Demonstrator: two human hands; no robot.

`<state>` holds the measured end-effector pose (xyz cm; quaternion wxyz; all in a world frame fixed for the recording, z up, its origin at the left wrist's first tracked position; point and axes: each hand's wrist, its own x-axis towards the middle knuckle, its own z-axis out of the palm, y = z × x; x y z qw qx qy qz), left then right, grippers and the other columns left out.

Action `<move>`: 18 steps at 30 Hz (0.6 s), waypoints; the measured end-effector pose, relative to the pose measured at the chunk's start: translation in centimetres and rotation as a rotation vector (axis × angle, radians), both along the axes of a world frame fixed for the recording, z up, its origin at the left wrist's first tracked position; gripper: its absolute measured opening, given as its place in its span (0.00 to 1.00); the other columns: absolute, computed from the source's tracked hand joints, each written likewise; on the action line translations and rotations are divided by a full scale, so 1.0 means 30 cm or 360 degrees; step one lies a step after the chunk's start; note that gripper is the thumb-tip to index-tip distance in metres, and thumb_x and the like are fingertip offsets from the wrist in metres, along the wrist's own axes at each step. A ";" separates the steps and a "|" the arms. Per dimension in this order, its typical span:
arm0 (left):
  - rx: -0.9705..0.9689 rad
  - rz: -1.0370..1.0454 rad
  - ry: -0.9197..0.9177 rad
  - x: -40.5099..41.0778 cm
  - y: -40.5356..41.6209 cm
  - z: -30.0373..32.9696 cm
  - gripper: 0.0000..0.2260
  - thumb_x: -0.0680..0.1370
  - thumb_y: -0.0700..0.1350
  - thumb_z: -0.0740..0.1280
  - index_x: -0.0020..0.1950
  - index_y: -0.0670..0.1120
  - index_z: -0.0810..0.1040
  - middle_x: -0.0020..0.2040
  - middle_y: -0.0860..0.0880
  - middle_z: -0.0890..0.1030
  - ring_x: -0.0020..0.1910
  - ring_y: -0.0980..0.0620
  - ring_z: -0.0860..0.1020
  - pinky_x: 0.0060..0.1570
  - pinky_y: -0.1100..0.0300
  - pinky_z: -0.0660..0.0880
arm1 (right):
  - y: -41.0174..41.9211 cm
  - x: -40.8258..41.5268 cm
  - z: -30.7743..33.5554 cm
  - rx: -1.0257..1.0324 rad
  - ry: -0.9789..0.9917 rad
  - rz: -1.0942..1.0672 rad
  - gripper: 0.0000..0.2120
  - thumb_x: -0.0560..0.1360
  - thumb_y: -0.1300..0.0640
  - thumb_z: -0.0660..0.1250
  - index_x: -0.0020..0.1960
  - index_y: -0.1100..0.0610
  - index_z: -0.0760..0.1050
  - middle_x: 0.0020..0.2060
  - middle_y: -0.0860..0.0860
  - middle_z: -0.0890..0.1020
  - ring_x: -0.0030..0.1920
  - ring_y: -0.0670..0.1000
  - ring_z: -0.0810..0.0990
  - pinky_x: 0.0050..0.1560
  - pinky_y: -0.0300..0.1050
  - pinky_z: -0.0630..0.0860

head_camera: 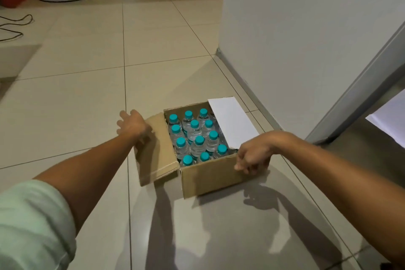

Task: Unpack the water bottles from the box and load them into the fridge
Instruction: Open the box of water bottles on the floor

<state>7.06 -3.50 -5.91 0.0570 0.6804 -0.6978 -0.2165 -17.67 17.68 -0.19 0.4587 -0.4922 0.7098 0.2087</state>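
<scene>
Fourteen clear plastic water bottles with teal caps (194, 136) are standing in one brown cardboard box (210, 176), lower centre; left hand (133, 126) spread on its flap, right hand (254, 155) gripping its rim.

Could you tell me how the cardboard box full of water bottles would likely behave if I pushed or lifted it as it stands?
The cardboard box is probably heavy for its size: capped water bottles pack it closely. Pushed, it would likely slide on the smooth floor tiles rather than tip, being low and wide. Its open flap looks floppy, so a poor place for a grip.
</scene>
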 end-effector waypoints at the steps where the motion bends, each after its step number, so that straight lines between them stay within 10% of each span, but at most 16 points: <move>1: 0.0016 -0.0045 -0.0020 -0.003 0.006 -0.010 0.32 0.74 0.52 0.74 0.70 0.40 0.66 0.71 0.38 0.63 0.66 0.37 0.67 0.64 0.43 0.71 | -0.008 -0.002 -0.024 -0.0074 0.0016 -0.0016 0.17 0.81 0.44 0.63 0.57 0.57 0.78 0.53 0.54 0.83 0.52 0.52 0.83 0.58 0.53 0.81; 7: 0.0208 -0.0284 0.0254 -0.075 0.055 -0.040 0.37 0.74 0.62 0.70 0.73 0.41 0.63 0.70 0.40 0.68 0.64 0.40 0.73 0.57 0.48 0.75 | -0.040 -0.001 -0.171 -0.1067 0.0414 -0.0141 0.27 0.76 0.36 0.67 0.68 0.49 0.67 0.63 0.52 0.75 0.55 0.50 0.77 0.51 0.45 0.77; 12: 0.0322 -0.0573 0.0557 -0.134 0.098 -0.059 0.29 0.76 0.51 0.72 0.71 0.46 0.64 0.70 0.44 0.72 0.66 0.44 0.73 0.65 0.46 0.73 | -0.060 0.012 -0.271 -0.1142 0.0647 -0.0122 0.39 0.73 0.31 0.66 0.76 0.47 0.57 0.74 0.54 0.64 0.70 0.57 0.68 0.63 0.57 0.74; 18: 0.0400 -0.0646 0.0479 -0.146 0.090 -0.081 0.34 0.74 0.43 0.75 0.75 0.43 0.61 0.73 0.43 0.67 0.71 0.43 0.69 0.69 0.44 0.70 | -0.058 -0.025 -0.278 -0.1283 0.0687 -0.0200 0.38 0.74 0.39 0.70 0.76 0.48 0.55 0.70 0.54 0.69 0.62 0.57 0.75 0.54 0.50 0.78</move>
